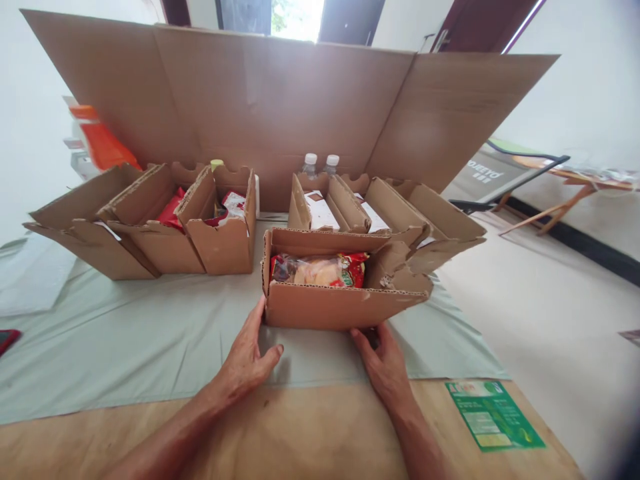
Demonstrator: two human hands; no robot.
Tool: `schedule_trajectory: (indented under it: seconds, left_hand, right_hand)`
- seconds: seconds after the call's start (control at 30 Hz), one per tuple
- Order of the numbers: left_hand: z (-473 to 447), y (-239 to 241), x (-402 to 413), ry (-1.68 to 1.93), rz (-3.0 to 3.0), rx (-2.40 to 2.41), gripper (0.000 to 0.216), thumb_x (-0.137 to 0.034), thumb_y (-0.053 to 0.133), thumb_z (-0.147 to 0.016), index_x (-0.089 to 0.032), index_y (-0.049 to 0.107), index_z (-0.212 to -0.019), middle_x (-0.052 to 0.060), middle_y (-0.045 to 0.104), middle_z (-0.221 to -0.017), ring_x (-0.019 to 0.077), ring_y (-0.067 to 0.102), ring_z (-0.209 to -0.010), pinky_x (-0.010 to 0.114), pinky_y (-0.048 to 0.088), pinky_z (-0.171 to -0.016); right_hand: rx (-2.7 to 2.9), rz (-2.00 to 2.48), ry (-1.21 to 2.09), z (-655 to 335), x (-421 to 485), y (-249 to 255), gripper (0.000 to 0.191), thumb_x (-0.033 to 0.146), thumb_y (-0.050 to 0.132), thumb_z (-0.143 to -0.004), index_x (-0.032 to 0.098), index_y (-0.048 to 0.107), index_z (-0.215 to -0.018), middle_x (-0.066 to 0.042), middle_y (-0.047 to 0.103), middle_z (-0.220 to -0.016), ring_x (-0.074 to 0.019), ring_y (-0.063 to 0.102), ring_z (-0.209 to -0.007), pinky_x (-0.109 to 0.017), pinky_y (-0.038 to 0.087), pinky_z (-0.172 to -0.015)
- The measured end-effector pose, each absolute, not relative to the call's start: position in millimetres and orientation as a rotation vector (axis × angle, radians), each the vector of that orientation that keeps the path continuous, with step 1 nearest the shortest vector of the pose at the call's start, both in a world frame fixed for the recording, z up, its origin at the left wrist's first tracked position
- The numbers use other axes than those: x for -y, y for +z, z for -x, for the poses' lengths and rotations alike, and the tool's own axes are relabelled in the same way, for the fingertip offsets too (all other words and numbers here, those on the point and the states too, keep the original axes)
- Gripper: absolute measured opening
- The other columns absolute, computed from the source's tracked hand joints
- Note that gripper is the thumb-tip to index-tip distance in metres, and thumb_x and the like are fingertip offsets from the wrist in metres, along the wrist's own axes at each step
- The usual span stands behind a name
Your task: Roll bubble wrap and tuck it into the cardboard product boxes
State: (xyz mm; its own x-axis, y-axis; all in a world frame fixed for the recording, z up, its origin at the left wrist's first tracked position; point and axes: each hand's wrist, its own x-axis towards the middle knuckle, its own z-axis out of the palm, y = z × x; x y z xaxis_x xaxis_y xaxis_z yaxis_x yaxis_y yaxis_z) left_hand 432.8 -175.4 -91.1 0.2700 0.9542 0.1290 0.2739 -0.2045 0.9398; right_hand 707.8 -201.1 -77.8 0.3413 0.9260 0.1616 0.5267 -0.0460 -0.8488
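Observation:
A long, open-topped cardboard box [345, 308] sits crosswise in front of me, over the pale green cloth. Inside it lies a clear and red plastic food packet [320, 271] with pale, round pieces showing. My left hand [247, 360] holds the box's left end at the lower corner, its fingertips partly hidden behind the cardboard and its thumb standing away. On the right, my right hand [383, 363] grips the lower front edge, with some fingers tucked underneath out of sight. Whether the box rests fully on the cloth I cannot tell.
Several cardboard bins [223, 247] stand behind, some holding red packets or white cartons [321, 212]. Two capped bottles [310, 163] are at the back before a tall cardboard panel [290, 100]. A green printed sheet [495, 415] lies at the wooden table's right front.

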Motion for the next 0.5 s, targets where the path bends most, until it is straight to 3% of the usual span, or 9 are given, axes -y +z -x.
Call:
schedule_trajectory:
  seconds: [0.3, 0.5]
  left_hand:
    - [-434.0, -96.9, 168.9, 0.986, -1.657, -1.075, 0.097, -0.021, 0.063, -0.079, -0.018, 0.015, -0.164, 0.016, 0.026, -0.170, 0.0346, 0.026, -0.157, 0.056, 0.023, -0.127]
    - [-437.7, -88.3, 166.8, 0.970, -1.602, -1.128, 0.095, -0.021, 0.066, -0.078, -0.016, 0.022, -0.162, 0.016, 0.028, -0.170, 0.0343, 0.029, -0.156, 0.056, 0.024, -0.128]
  right_hand:
    - [1.304, 1.834, 0.430, -707.1, 196.1, -77.8, 0.040, 0.061, 0.058, -0.082, 0.023, 0.061, -0.095, -0.005, 0.070, -0.073, -0.0232, 0.059, -0.059, -0.035, 0.044, -0.054]
    - [1.322, 1.921, 0.379, -708.4, 199.6, -71.7, 0.044, 0.069, 0.060, -0.076, 0.027, 0.060, -0.089, -0.011, 0.071, -0.076, -0.0281, 0.058, -0.056, -0.042, 0.044, -0.053]
